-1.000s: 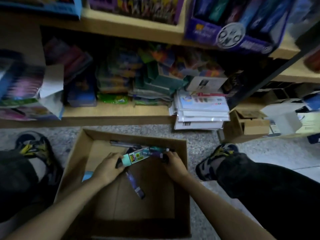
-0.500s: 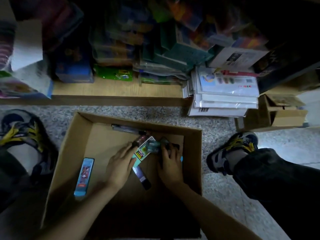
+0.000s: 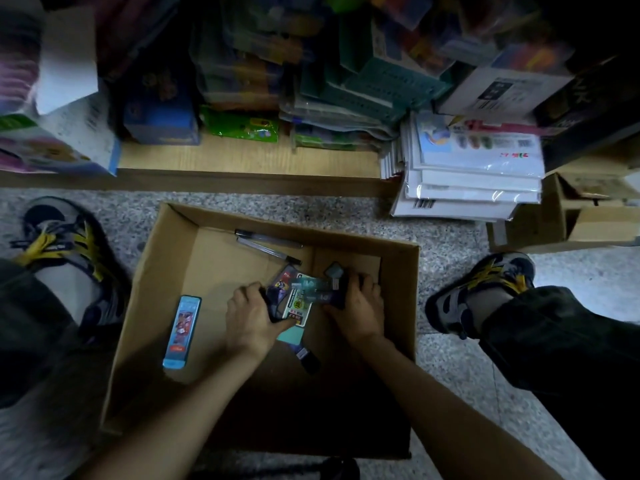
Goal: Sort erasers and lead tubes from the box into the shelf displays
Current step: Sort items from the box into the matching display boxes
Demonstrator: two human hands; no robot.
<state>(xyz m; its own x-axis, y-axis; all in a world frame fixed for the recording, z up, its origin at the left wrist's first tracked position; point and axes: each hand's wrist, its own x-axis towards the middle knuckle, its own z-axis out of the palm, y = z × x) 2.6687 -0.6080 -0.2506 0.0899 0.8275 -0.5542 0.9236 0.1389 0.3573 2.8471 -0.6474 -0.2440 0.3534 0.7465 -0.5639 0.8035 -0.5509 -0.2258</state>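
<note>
- Gathering stock: the left hand and right hand both sit low inside the cardboard box. Their fingers curl in from opposite sides onto one bundle of small packets; neither hand is spread.
- Bundle of small packets: sits at the far right of the box floor, between the two hands and touching both. It is made up of printed cards and slim dark cases. The dim, blurred view does not show which are erasers and which are lead tubes.
- Handling (judged): light, stiff and small. The glossy wrap probably lets the pieces slide against each other, so a loose stack may fan out. Best taken by squeezing both ends together or cupping it from below. Leads are brittle, so it should not be dropped.
- Blue flat pack: lies flat on the box floor to the left of the left hand, not touching it. It looks rigid and easy to pinch by its long edges.
- Dark tube: lies on the box floor just nearer the person than the bundle, between the forearms and partly in shadow.
- Pens: two lie along the far wall, near the bundle but not touching it.
- Obstructions: the box walls are tall, so any lift must clear the far rim.
- Shelf board: crowded at the back with coloured packs, bare only at the front edge.
- Stack of white packs: juts out over the floor at the right end of the shelf.
- Small carton: stands further right, beyond the stack.
- Shoes: left shoe and right shoe flank the box.
</note>
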